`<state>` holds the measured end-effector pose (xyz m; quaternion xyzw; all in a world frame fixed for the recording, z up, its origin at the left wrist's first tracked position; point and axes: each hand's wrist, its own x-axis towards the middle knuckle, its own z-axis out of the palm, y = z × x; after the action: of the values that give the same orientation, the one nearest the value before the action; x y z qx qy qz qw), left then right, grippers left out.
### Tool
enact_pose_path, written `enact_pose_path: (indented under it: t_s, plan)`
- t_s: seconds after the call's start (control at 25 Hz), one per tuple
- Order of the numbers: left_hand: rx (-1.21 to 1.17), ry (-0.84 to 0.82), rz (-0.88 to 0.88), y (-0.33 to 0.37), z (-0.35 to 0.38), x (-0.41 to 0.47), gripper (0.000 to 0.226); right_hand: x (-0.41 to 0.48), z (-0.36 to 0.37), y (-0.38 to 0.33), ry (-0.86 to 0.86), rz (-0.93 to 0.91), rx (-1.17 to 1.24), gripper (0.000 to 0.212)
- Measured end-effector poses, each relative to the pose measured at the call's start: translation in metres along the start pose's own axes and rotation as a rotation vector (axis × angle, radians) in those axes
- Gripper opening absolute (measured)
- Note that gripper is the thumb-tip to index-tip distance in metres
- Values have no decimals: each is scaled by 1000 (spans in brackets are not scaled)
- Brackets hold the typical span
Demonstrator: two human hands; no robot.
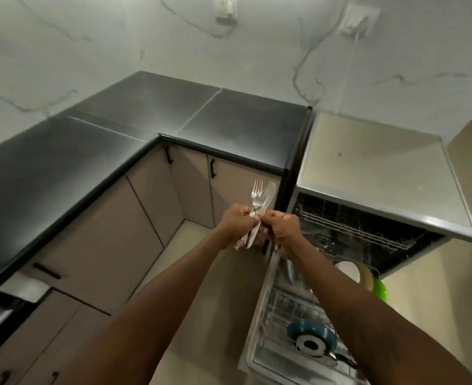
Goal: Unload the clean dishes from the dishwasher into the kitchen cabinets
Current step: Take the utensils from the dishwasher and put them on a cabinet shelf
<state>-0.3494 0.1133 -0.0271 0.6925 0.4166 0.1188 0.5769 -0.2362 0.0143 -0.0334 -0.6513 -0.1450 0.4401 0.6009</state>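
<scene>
Silvery cutlery (260, 197), tines up, left hand (236, 221) and right hand (282, 227) fingers clamped round handles

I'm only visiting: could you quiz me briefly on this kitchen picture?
1. True or false: the left hand and the right hand both hold the cutlery.
2. The bowl lying nearest in the pulled-out rack is: A red, B blue, C black.
3. Fill in: the dishwasher stands ___.
Key: 1 true; 2 B; 3 open.
</scene>
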Motion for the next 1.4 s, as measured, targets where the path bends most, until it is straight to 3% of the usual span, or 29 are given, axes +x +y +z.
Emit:
enact_pose_path:
  t_s: [0.16, 0.44, 0.64, 1.12, 1.4]
  plan:
    - [-190, 42, -10, 4, -86, -26, 14, -5, 93, -24, -91, -53, 10, 11]
    - [-250, 220, 43, 2, -208, -51, 22, -4, 223, -55, -206, -161, -78, 14]
    - [-284, 356, 86, 11, -272, -41, 15, 26, 292, -81, -298, -223, -110, 13]
    - [-192, 656, 138, 57, -429, 43, 6, 124, 441, -178, -518, -299, -18, 19]
    - [-150, 886, 233, 83, -529, 61, 17, 140, 543, -236, -671, -362, 52, 18]
